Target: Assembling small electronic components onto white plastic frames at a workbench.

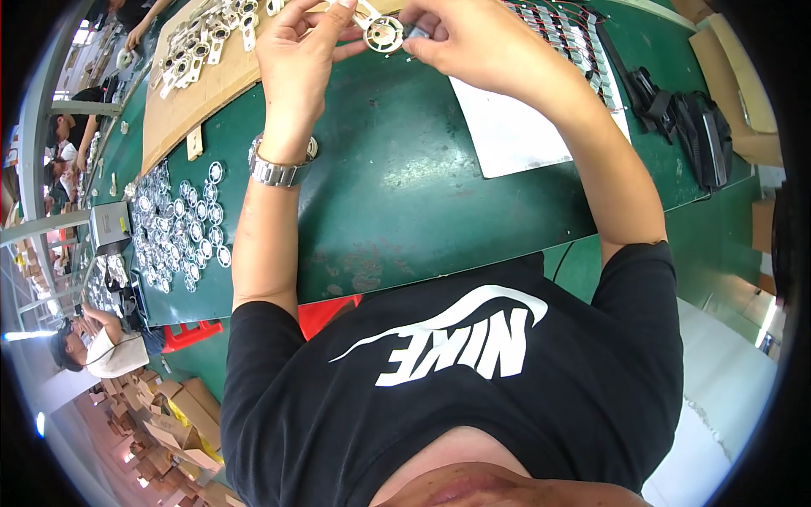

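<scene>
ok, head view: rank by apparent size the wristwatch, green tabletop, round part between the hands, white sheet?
Largest to smallest, as seen:
1. green tabletop
2. white sheet
3. wristwatch, band included
4. round part

Left fingers: pale ring-ended part | right fingers: small grey piece | green table

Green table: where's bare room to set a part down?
Free: middle of the green table, between left forearm and white sheet; the sheet's near end too. Crowded: left side, clear round parts; far left, cardboard under beige parts; far right, wired modules.
</scene>
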### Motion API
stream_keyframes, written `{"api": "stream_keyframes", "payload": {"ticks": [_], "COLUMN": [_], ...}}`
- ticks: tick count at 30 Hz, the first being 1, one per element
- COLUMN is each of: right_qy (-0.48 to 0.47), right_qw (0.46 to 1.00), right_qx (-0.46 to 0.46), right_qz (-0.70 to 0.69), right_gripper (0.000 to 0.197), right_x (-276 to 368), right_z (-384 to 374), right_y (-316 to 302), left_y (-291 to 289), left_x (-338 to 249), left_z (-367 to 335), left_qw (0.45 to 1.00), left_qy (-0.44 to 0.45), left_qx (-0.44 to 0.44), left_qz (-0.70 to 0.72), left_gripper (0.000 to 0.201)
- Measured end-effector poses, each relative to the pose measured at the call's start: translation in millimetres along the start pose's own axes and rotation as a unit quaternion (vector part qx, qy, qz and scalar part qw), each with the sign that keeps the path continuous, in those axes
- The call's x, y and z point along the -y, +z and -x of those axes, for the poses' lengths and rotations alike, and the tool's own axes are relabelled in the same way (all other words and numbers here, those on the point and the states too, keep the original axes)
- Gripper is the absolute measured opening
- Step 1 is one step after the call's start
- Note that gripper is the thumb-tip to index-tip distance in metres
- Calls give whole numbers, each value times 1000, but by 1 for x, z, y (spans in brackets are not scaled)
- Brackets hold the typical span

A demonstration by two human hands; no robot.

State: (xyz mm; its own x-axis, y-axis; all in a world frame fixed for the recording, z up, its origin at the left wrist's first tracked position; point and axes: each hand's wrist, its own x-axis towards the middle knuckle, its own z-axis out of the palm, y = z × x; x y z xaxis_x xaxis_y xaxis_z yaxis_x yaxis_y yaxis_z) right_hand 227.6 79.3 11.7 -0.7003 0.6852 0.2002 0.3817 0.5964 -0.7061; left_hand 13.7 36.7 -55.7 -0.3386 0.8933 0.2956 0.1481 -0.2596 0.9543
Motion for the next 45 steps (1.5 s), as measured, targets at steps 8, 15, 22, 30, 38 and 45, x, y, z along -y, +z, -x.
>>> {"api": "stream_keyframes", "payload": {"ticks": [8, 15, 22, 30, 38, 45], "right_qy": [-279, -30, -41, -166, -15, 151], "right_qw": [911, 984, 978, 949, 974, 879], "right_qx": [-284, -168, -205, -260, -136, 19], "right_qz": [106, -53, -17, 67, -182, -452], "right_gripper": [20, 20, 18, 21, 12, 35], "right_x": [-29, -19, -30, -53, -39, -42], "right_z": [1, -5, -6, -13, -19, -25], "right_y": [41, 44, 51, 61, 35, 13], "left_y": [16, 19, 20, 21, 21, 23], "left_x": [2, 0, 0, -1, -6, -9], "left_z": [6, 13, 13, 10, 12, 14], "left_qw": [999, 997, 996, 997, 994, 991], "left_qy": [27, 38, 40, 50, 71, 113], "left_qx": [-27, -34, -24, -18, -22, -9], "left_qz": [29, 57, 78, 53, 81, 70], "left_gripper": [41, 36, 30, 29, 33, 31]}}
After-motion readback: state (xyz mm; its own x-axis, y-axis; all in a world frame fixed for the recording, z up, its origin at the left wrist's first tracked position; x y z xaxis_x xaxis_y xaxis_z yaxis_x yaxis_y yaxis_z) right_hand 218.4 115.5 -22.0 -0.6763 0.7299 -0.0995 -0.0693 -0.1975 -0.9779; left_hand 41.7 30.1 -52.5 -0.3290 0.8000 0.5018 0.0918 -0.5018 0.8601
